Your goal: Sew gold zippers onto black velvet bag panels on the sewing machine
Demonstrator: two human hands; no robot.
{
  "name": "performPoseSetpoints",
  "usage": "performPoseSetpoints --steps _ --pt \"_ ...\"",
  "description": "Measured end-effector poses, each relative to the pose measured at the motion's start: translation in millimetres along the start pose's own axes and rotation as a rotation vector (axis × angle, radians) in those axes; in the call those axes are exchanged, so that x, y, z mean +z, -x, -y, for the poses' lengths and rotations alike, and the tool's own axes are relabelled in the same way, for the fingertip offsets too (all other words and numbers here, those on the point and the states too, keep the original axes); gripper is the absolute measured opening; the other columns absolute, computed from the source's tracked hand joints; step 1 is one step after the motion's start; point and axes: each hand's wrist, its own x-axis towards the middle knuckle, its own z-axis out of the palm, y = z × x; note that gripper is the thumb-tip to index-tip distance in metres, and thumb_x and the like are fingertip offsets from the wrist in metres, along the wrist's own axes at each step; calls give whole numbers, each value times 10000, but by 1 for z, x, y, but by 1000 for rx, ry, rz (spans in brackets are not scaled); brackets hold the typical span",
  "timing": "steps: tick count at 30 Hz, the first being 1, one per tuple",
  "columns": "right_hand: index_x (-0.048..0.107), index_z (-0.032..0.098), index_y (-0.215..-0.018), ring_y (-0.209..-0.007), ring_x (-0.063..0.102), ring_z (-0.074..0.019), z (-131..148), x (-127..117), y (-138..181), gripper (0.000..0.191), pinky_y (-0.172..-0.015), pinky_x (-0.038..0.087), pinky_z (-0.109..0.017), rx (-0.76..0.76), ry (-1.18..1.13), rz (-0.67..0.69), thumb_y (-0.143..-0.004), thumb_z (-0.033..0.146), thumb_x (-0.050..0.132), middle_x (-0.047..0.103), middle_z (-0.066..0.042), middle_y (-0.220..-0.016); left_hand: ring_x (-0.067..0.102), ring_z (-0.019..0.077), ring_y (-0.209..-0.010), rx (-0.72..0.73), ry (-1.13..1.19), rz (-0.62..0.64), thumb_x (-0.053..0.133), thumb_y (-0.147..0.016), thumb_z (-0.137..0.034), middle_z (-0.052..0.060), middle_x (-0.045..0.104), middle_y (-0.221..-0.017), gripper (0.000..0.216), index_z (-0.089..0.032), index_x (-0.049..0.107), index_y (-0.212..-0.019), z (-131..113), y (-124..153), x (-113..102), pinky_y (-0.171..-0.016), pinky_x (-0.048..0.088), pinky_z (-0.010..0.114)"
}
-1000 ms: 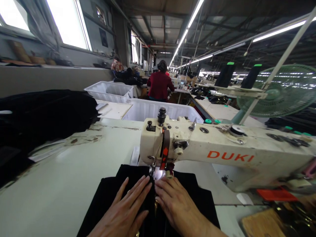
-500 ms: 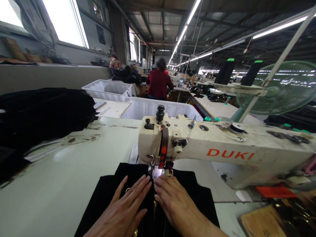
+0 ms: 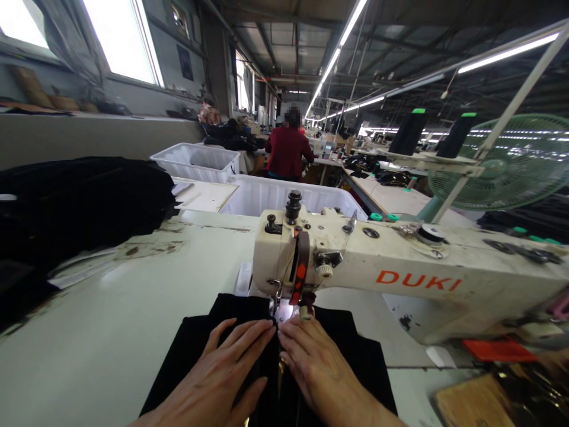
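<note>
Black fabric (image 3: 186, 356) lies flat on the sewing table, its far edge under the needle area of a cream sewing machine (image 3: 355, 261) marked DUKI. My left hand (image 3: 226, 367) rests flat on the fabric left of the needle, its fingers stretched forward and the thumb apart. Just right of the needle, my right hand (image 3: 317, 362) presses on the same fabric with extended fingers held close together. Gold-coloured metal glints between the hands. A small lamp lights the presser foot (image 3: 276, 305); my fingertips hide part of the cloth in front of it.
A large pile of black fabric pieces (image 3: 84, 207) covers the left of the table. White plastic bins (image 3: 284, 193) stand behind the machine. Thread cones (image 3: 408, 133) and a green fan (image 3: 498, 166) are at right, beyond a wooden board (image 3: 471, 400). A person in dark red (image 3: 288, 151) sits ahead.
My left hand has shifted slightly and its fingers are a little more bent. The whole view has moved slightly. Both hands remain on the black fabric.
</note>
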Motion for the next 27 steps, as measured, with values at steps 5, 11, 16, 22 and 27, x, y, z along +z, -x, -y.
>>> performPoseSetpoints --steps 5,11,16,22,27 --pt "639 154 -1189 -1137 614 -237 0 0 -1 265 -1040 477 -416 -2 7 1 -991 183 466 680 -71 -1192 540 318 -1258 2 -47 10 631 -831 -327 35 536 -1425 662 -330 419 -1459 3 -1 -2 -1039 464 482" --pt "649 180 -1173 -1115 620 -205 -1 2 -4 245 -1052 451 -357 -16 7 -15 -998 206 481 698 -44 -1154 493 305 -1311 48 -67 46 590 -885 -322 30 452 -1485 757 -345 206 -1537 4 -1 1 -1103 375 528" --pt "619 177 -1231 -1159 596 -196 -6 6 -9 280 -1078 414 -345 4 79 -23 -962 171 543 676 -54 -1205 461 322 -1332 33 -102 73 551 -916 -338 49 439 -1500 664 -309 278 -1521 12 -6 4 -1097 353 586" --pt "605 226 -1264 -1119 617 -183 -12 12 -10 303 -1066 410 -340 24 77 -20 -971 189 538 679 -31 -1197 481 288 -1314 47 -89 22 575 -905 -259 49 511 -1449 629 -277 346 -1490 16 -12 0 -1115 352 549" --pt "603 252 -1271 -1084 632 -184 -15 11 -11 304 -1060 406 -363 35 81 -28 -983 205 517 689 -24 -1178 461 286 -1328 67 -111 35 556 -916 -256 55 500 -1456 620 -264 331 -1494 19 -11 4 -1110 357 556"
